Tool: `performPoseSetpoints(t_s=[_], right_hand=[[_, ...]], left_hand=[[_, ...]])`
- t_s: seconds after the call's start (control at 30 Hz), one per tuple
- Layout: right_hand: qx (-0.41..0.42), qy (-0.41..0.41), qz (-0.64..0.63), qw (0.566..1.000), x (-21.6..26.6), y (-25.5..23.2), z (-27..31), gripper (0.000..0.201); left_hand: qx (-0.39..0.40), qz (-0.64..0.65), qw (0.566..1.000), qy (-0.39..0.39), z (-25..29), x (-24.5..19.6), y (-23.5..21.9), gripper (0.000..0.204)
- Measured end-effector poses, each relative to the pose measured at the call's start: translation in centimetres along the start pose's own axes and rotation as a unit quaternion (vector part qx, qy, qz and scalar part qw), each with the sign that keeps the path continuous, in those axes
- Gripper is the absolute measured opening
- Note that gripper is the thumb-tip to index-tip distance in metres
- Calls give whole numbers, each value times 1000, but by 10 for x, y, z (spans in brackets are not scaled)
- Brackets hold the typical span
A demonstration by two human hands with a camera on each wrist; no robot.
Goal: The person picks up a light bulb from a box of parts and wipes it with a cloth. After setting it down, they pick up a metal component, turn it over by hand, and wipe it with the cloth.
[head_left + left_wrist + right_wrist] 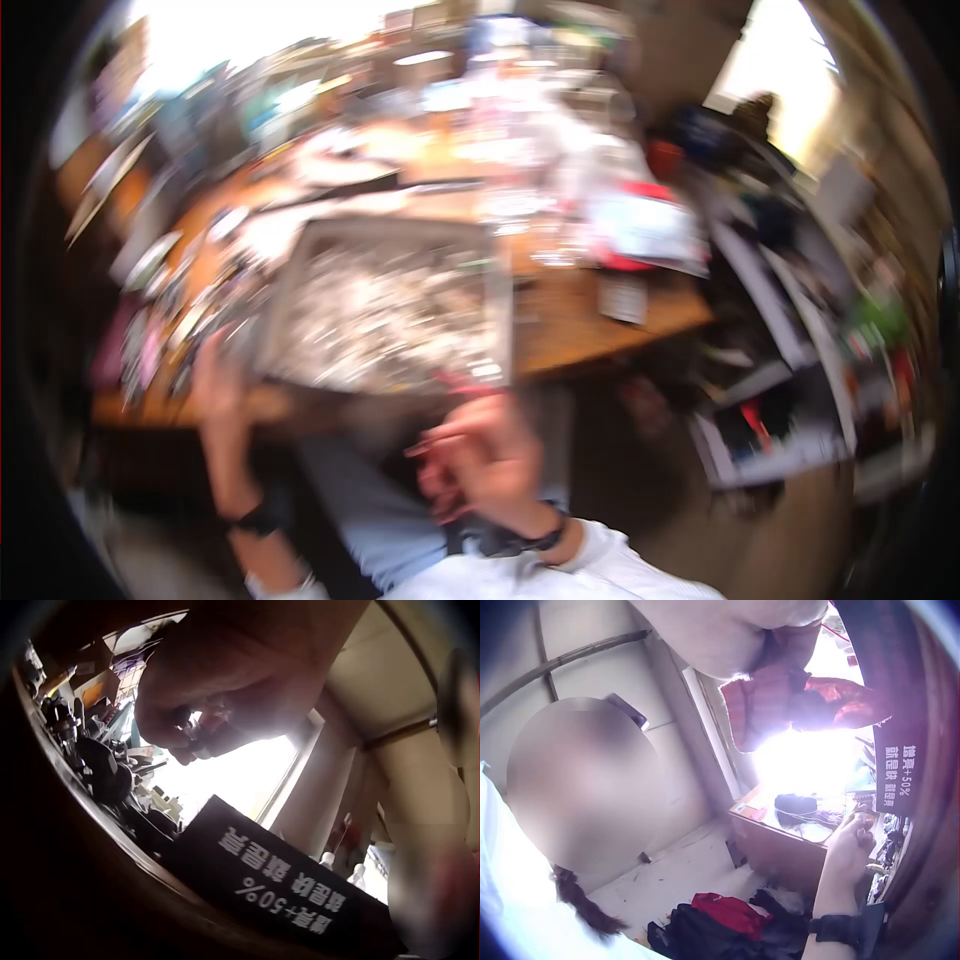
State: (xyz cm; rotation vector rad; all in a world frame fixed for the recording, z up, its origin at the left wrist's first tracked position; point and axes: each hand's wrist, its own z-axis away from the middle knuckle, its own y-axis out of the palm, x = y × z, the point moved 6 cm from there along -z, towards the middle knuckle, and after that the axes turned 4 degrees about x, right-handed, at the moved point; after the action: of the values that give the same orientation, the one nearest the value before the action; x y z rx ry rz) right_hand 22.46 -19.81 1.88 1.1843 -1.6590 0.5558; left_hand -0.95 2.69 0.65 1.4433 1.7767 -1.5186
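In the head view, blurred by motion, a shallow box (500, 310) heaped with small pale, shiny pieces (390, 310) sits at the table's front edge. My left hand (222, 410) is beside its near left corner. The left wrist view shows that hand's fingers curled about a small shiny piece (196, 742), mostly hidden by them. My right hand (495, 455), in front of the box's near right corner, grips a crumpled reddish, cloth-like thing (780, 705). White printed characters mark the box's dark outer side (277, 881).
Loose tools and metal parts (105, 765) crowd the table left of the box. A red and white packet (645, 230) lies at the right, among clear plastic. Beyond the table's right end stands an open white drawer or box (780, 460). Dark and red clothes (727, 919) are heaped nearby.
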Motion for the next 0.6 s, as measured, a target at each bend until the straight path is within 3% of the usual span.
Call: performPoseSetpoints(t_s=[0.03,0.07,0.1,0.13,0.17,0.23,0.27,0.43,0.6], right_hand=[[-1,-80,119,990,9,-6,-4,6],[4,39,-28,999,-8,-7,5,8],[-5,24,1,1000,-1,-9,3,8],[-33,-75,68,994,-1,-12,0,8],[-46,-164,135,976,2,-16,2,9],[-51,-33,45,997,1,-24,9,8],[-78,-55,80,992,13,-28,8,12],[-112,-119,130,978,32,-36,10,18],[-112,-118,131,978,35,-32,13,19]], left_hand=[[-19,-86,996,8,-12,36,-9,43],[12,-109,990,94,-32,70,-16,45],[33,-126,981,145,-53,96,-21,48],[10,-203,947,250,-74,131,-28,38],[30,-164,941,296,-113,90,18,38],[59,-125,931,339,-161,55,73,37],[67,-116,928,347,-171,37,85,36],[76,-116,933,333,-165,-22,77,34],[89,-139,944,285,-117,-47,48,33]])
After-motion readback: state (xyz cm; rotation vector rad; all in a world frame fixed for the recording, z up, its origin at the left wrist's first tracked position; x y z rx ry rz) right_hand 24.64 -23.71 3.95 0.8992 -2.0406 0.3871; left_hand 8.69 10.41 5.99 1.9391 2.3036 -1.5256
